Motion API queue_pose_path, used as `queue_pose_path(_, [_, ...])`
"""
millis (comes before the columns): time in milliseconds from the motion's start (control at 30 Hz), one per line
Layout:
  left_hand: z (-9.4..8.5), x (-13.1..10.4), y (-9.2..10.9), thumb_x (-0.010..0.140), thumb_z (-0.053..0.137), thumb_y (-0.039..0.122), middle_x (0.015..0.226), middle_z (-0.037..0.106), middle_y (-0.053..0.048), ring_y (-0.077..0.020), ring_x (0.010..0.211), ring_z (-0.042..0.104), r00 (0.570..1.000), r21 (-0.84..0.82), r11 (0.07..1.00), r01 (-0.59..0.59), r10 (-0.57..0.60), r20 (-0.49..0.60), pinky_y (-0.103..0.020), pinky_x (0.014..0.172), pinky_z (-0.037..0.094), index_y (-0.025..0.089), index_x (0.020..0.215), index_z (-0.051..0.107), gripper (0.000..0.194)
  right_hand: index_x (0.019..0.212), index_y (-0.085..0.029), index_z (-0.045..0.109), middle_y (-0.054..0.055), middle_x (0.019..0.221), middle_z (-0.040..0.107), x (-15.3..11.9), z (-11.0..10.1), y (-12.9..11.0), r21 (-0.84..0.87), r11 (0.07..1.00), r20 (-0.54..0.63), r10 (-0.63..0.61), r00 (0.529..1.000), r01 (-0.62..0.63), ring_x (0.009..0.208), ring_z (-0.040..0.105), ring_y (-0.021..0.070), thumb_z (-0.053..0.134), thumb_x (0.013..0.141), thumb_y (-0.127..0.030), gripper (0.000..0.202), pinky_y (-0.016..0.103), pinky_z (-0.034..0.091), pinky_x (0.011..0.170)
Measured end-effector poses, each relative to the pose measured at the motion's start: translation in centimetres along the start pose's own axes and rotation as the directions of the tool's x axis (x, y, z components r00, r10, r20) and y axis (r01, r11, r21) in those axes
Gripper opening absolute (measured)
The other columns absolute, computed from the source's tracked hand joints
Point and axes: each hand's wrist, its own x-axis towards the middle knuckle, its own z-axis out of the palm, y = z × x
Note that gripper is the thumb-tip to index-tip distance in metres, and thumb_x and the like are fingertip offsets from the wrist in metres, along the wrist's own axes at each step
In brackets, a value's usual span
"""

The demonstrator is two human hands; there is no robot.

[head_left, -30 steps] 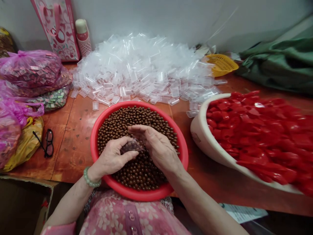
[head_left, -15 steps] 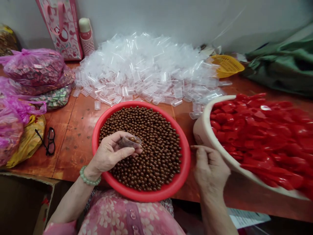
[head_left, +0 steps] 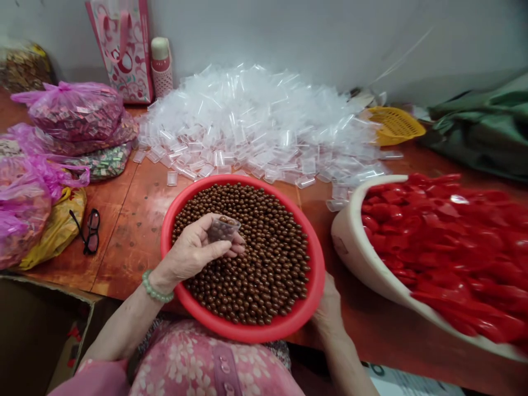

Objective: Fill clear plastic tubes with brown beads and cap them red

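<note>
My left hand (head_left: 202, 246) is closed around a small clear plastic container (head_left: 223, 229) with brown balls inside, above the red basin (head_left: 320, 264). Brown round balls (head_left: 256, 275) fill that basin. At the basin's right side is my right hand (head_left: 329, 305), its fingers partly hidden behind and below the rim, so their grip cannot be made out. A heap of clear plastic containers (head_left: 264, 121) lies behind the basin. To the right, a white tub (head_left: 350, 231) holds a pile of red plastic pieces (head_left: 445, 247).
Filled pink bags (head_left: 78, 113), a yellow bag (head_left: 58, 231) and black glasses (head_left: 91, 234) lie on the left. A patterned bag (head_left: 126, 60) and a bottle (head_left: 161, 69) stand at the wall. A yellow basket (head_left: 396, 125) and green cloth (head_left: 487, 129) are at the back right.
My right hand has moved left and down from beside the white tub to the basin's right rim. My left hand has tilted the clear container. The view has shifted slightly.
</note>
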Motion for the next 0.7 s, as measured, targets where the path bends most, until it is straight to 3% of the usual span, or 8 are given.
queue_pose_path(133, [-0.5, 0.0, -0.6, 0.074, 0.077, 0.022, 0.095, 0.069, -0.006, -0.0171, 0.087, 0.070, 0.999, -0.058, 0.998, 0.038, -0.038, 0.010, -0.029, 0.080, 0.054, 0.016, 0.107, 0.059, 0.038, 0.086, -0.021, 0.068, 0.013, 0.103, 0.071, -1.1, -1.2, -1.2, 0.084, 0.994, -0.087, 0.070, 0.994, -0.063, 0.098, 0.063, 0.0341, 0.068, 0.061, -0.050, 0.039, 0.053, 0.050, 0.090])
queue_pose_path(233, [-0.6, 0.0, -1.0, 0.074, 0.077, 0.023, 0.094, 0.069, -0.006, -0.0161, 0.084, 0.070, 0.999, -0.083, 0.995, 0.048, -0.049, -0.014, -0.026, 0.077, 0.054, 0.015, 0.103, 0.060, 0.034, 0.096, -0.018, 0.070, 0.012, 0.112, 0.070, -2.2, -2.6, -5.0, 0.312, 0.937, -0.223, 0.235, 0.946, -0.159, 0.108, 0.063, 0.0338, 0.074, 0.063, -0.043, 0.042, 0.057, 0.042, 0.104])
queue_pose_path(300, [-0.6, 0.1, -1.1, 0.073, 0.078, 0.025, 0.092, 0.069, -0.006, -0.0158, 0.082, 0.070, 0.998, -0.086, 0.994, 0.063, -0.065, -0.021, -0.027, 0.075, 0.054, 0.015, 0.100, 0.060, 0.034, 0.096, -0.021, 0.071, 0.009, 0.114, 0.069, -2.8, -3.8, -8.6, 0.489, 0.868, -0.246, 0.234, 0.941, -0.088, 0.109, 0.064, 0.0326, 0.079, 0.062, -0.034, 0.037, 0.057, 0.040, 0.109])
queue_pose_path(367, [-0.3, 0.2, -1.2, 0.071, 0.079, 0.026, 0.092, 0.069, -0.005, -0.0157, 0.081, 0.069, 0.997, -0.078, 0.994, 0.074, -0.077, -0.031, -0.027, 0.073, 0.053, 0.014, 0.097, 0.061, 0.033, 0.092, -0.026, 0.072, 0.007, 0.119, 0.067, -3.4, -4.7, -12.4, 0.594, 0.803, -0.283, 0.152, 0.947, 0.049, 0.112, 0.063, 0.0316, 0.078, 0.066, -0.025, 0.027, 0.054, 0.041, 0.110])
queue_pose_path(433, [0.1, 0.3, -1.1, 0.070, 0.080, 0.026, 0.093, 0.069, -0.005, -0.0155, 0.082, 0.069, 0.994, -0.063, 0.994, 0.087, -0.091, -0.055, -0.026, 0.073, 0.053, 0.014, 0.095, 0.061, 0.033, 0.093, -0.030, 0.071, 0.004, 0.125, 0.065, -3.6, -4.9, -15.4, 0.681, 0.731, -0.154, 0.079, 0.985, 0.048, 0.118, 0.061, 0.0297, 0.074, 0.071, -0.023, 0.024, 0.051, 0.046, 0.108])
queue_pose_path(500, [0.4, 0.3, -1.1, 0.070, 0.080, 0.024, 0.097, 0.069, -0.005, -0.0148, 0.085, 0.068, 0.993, -0.052, 0.996, 0.078, -0.082, -0.086, -0.026, 0.076, 0.051, 0.014, 0.095, 0.062, 0.033, 0.094, -0.031, 0.070, 0.004, 0.121, 0.068, -3.4, -4.3, -17.4, 0.764, 0.644, 0.030, 0.018, 0.999, -0.035, 0.113, 0.065, 0.0273, 0.073, 0.071, -0.022, 0.025, 0.047, 0.055, 0.097])
queue_pose_path(600, [0.7, 0.3, -1.4, 0.070, 0.080, 0.021, 0.096, 0.069, -0.003, -0.0122, 0.087, 0.065, 0.993, -0.018, 1.000, 0.018, -0.020, -0.116, -0.025, 0.082, 0.049, 0.015, 0.095, 0.063, 0.031, 0.096, -0.029, 0.070, 0.005, 0.113, 0.072, -2.7, -2.2, -18.8, 0.816, 0.516, 0.338, -0.061, 0.939, -0.260, 0.106, 0.069, 0.0235, 0.073, 0.073, -0.023, 0.025, 0.038, 0.061, 0.083])
queue_pose_path(700, [0.7, 0.1, -2.0, 0.068, 0.081, 0.024, 0.079, 0.063, 0.002, -0.0089, 0.073, 0.059, 0.986, 0.036, 0.999, 0.000, 0.006, -0.169, -0.024, 0.074, 0.047, 0.015, 0.086, 0.061, 0.029, 0.096, -0.028, 0.068, 0.004, 0.111, 0.073, -2.2, -0.1, -19.0, 0.809, 0.434, 0.470, -0.073, 0.880, -0.396, 0.109, 0.068, 0.0218, 0.073, 0.076, -0.026, 0.020, 0.036, 0.061, 0.082])
